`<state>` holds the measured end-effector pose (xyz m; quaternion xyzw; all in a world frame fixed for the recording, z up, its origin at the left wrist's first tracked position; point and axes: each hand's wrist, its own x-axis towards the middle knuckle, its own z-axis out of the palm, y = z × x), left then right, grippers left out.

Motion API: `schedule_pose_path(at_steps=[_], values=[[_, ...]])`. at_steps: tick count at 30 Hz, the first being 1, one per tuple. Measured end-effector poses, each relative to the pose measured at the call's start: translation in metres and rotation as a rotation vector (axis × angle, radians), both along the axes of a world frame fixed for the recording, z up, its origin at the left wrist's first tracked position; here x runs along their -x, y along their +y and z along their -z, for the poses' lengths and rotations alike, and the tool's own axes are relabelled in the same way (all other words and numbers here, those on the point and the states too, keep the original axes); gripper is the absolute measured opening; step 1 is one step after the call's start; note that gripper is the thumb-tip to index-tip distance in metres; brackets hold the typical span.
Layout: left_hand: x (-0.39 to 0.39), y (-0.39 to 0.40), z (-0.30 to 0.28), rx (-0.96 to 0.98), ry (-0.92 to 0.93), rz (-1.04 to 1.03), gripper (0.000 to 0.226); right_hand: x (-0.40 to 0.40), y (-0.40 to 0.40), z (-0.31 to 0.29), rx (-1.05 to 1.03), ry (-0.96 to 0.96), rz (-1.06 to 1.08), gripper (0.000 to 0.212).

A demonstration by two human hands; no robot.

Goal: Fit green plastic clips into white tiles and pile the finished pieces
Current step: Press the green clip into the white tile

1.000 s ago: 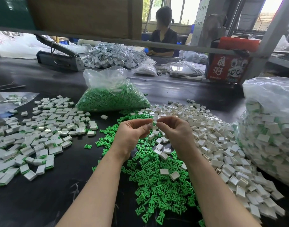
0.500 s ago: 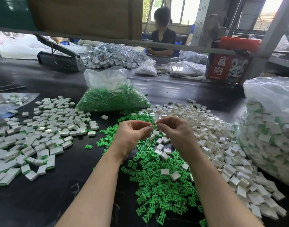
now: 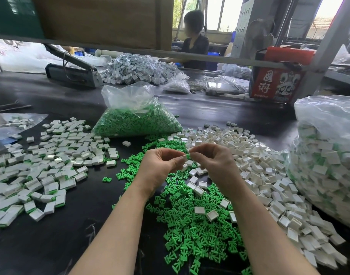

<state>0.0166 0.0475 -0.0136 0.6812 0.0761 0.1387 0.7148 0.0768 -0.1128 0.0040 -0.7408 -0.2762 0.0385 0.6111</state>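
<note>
Above the black counter (image 3: 51, 245), the left hand (image 3: 160, 167) and right hand (image 3: 215, 165) meet, both sets of fingers curled and pinching one small white plastic tile with a green edge (image 3: 187, 155) between them. Loose green plastic clips (image 3: 190, 225) lie heaped below, empty white tiles (image 3: 259, 165) to the right, finished pieces (image 3: 51, 165) spread left.
</note>
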Motion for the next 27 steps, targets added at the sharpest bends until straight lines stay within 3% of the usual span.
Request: schedule_pose_path(at_steps=[7,12,27], values=[[0.0011,-0.0007,-0.0002,-0.035,-0.002,0.009,0.019,0.0,-0.0017,-0.0014,0.02,-0.009,-0.013,0.012],[0.0001,-0.0022,0.0,-0.048,0.01,-0.019,0.007,0.0008,-0.001,-0.002,0.025,-0.036,0.007,0.01],[-0.0016,-0.0042,0.0006,-0.07,-0.009,-0.059,0.006,0.0019,0.0017,-0.0042,0.071,-0.114,0.058,0.008]])
